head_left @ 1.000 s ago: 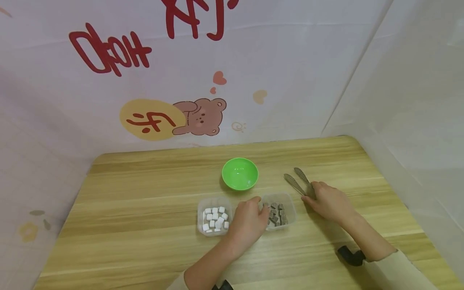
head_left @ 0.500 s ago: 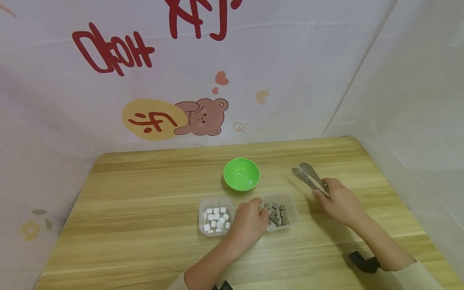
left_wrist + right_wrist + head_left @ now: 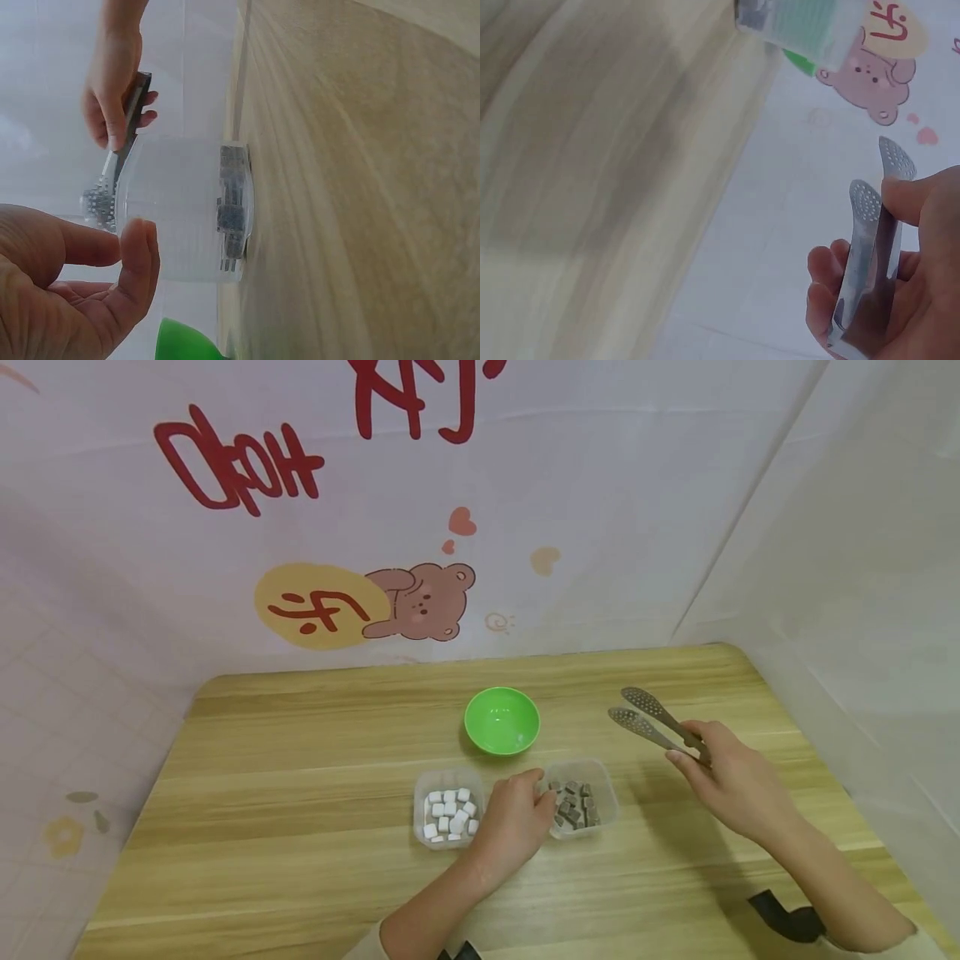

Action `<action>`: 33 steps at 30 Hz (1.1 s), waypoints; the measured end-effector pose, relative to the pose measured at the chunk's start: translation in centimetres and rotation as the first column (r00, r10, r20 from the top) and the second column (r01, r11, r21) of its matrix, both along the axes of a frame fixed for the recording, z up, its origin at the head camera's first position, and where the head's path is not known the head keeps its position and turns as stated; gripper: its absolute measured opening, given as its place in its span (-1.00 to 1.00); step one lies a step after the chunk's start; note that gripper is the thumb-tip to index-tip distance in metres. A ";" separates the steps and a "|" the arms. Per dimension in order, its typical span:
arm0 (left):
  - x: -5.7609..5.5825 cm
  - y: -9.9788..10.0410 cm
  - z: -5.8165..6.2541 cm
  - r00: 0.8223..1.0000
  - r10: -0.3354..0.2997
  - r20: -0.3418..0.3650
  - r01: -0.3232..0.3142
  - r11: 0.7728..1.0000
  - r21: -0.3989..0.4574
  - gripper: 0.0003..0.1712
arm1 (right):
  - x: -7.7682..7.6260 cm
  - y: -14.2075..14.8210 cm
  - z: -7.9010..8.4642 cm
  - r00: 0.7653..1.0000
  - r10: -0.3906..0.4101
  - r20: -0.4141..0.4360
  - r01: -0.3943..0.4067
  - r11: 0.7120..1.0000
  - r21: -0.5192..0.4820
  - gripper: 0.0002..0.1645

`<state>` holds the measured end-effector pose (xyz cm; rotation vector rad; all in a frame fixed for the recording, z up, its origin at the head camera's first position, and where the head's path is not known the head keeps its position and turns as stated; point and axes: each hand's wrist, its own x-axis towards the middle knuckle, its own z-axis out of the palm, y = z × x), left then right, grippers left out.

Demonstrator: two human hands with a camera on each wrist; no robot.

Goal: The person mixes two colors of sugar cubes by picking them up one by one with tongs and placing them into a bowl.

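My right hand (image 3: 738,789) grips metal tongs (image 3: 643,700) with perforated tips, raised above the right of the table. The right wrist view has the tongs (image 3: 866,277) between thumb and fingers, their two arms spread apart. With thumb and fingertips, my left hand (image 3: 510,827) pinches the left rim of a clear plastic container (image 3: 613,802). Dark grey cubes (image 3: 576,806) lie in it. Seen from the left wrist, the left hand (image 3: 82,285) is at the top edge of that container (image 3: 176,202), which rests on the table.
A second clear container (image 3: 417,806) of white cubes (image 3: 450,810) stands left of my left hand. Behind both containers sits a green bowl (image 3: 501,720). The wooden table (image 3: 300,793) meets a printed cloth wall (image 3: 585,610) at its far edge.
My right hand has lifted the tongs off the table and drawn them up and to the right. Their arms stand wider apart now. The left hand has stayed at the container.
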<state>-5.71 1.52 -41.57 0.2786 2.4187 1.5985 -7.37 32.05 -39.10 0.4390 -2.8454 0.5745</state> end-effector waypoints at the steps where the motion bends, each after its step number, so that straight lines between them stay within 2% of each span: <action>1: 0.0 0.0 0.0 1.000 0.001 0.005 -0.001 1.000 0.004 -0.53 | 0.1 0.0 0.1 1.000 0.005 -0.009 -0.005 1.000 0.005 -0.45; 6: 0.2 -0.1 0.0 0.999 -0.003 0.032 0.002 0.999 0.032 -0.52 | 0.8 -0.3 0.6 0.992 0.063 -0.108 -0.060 0.998 0.035 -0.44; 10: 0.2 -0.2 0.0 0.997 -0.014 0.073 0.009 0.997 0.072 -0.48 | 1.0 -0.6 1.4 0.974 0.126 -0.190 -0.115 0.991 0.069 -0.41; 14: 0.2 -0.3 0.1 0.995 -0.020 0.099 0.011 0.996 0.092 -0.46 | 1.0 -0.9 2.3 0.955 0.183 -0.234 -0.166 0.982 0.092 -0.41; 18: 0.2 -0.4 0.2 0.995 -0.011 0.098 0.003 0.996 0.085 -0.46 | 1.1 -1.0 3.1 0.933 0.232 -0.275 -0.209 0.972 0.112 -0.48; 24: 0.1 -0.4 0.3 0.996 -0.014 0.085 0.007 0.997 0.074 -0.46 | 1.2 -1.3 3.8 0.905 0.297 -0.304 -0.259 0.952 0.160 -0.26; 33: 0.1 -0.3 0.3 0.998 -0.023 0.051 0.021 0.999 0.043 -0.49 | 1.2 -2.5 4.1 0.848 0.385 -0.363 -0.309 0.917 0.251 -0.29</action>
